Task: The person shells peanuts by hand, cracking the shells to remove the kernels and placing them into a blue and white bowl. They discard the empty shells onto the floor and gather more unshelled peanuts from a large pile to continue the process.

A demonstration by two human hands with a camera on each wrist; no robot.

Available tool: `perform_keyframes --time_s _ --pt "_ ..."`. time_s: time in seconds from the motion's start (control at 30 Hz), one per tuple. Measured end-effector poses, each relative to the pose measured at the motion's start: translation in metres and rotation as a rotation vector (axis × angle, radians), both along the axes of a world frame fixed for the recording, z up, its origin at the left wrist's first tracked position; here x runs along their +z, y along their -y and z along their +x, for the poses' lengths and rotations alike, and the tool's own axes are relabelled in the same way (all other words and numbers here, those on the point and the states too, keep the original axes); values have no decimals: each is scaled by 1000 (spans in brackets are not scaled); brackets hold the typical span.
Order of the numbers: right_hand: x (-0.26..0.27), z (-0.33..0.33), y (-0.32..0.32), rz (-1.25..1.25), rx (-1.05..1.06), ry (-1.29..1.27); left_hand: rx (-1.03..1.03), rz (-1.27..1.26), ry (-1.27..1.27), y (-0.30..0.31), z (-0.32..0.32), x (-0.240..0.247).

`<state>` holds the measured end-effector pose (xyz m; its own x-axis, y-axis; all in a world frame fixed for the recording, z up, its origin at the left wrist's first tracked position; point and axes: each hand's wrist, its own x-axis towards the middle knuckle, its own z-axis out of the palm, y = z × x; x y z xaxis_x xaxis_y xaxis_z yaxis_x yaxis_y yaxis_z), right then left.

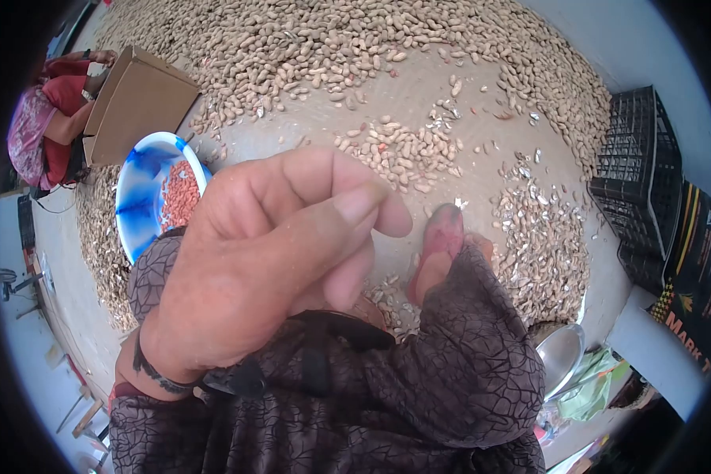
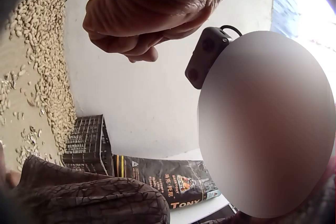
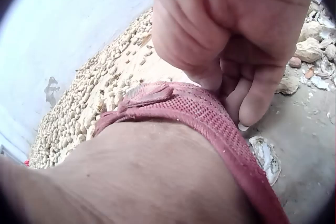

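My left hand (image 1: 268, 245) is raised close to the head camera, its thumb laid against curled fingers, and nothing shows between them. The left wrist view shows the same hand (image 2: 147, 16) with its fingers folded, near a small dark camera (image 2: 207, 56) on the head. Low by a foot in a pink mesh shoe (image 3: 184, 103), my right hand (image 3: 231, 29) points its bent fingers down beside the shoe. Those fingertips are partly hidden, and I cannot tell whether they hold anything. A broken peanut shell (image 3: 266, 158) lies on the floor just below them.
A large heap of unshelled peanuts (image 1: 332, 39) covers the far floor. A blue-and-white basin (image 1: 138, 197) holds shelled red peanuts (image 1: 180, 193). Empty shells (image 1: 545, 253) lie at right, near black crates (image 1: 636, 182) and a metal bowl (image 1: 561, 355). Another person (image 1: 55, 126) sits behind a cardboard box (image 1: 142, 107).
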<state>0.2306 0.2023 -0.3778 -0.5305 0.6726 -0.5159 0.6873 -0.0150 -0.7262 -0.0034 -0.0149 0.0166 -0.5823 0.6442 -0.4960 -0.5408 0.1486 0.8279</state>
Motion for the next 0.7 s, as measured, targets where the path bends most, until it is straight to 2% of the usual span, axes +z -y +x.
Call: perform_keyframes --time_s 0.13,0.23,0.33,0.5,0.57,0.63,0.67,0.7 --pt "-50 19 -8 -55 -58 -85 -29 18 -3 -1 1 -2" --pt "-66 25 -11 -93 -113 -115 -37 12 -12 -2 3 -1" --pt "-48 21 -5 -123 -114 -105 -36 -1 -9 -3 2 0" --pt "10 -3 15 -199 -99 -89 -24 -13 -42 -7 0 -2" --pt "2 0 18 -218 -93 -90 -27 -6 -16 -8 -1 -3" --pt "-31 10 20 411 234 -77 -42 -16 -21 -8 -1 -3" --pt "-22 5 21 412 235 -80 -58 -26 -21 -8 -2 -3" --pt "3 -7 24 480 306 32 -55 -24 -23 -8 -3 -4"
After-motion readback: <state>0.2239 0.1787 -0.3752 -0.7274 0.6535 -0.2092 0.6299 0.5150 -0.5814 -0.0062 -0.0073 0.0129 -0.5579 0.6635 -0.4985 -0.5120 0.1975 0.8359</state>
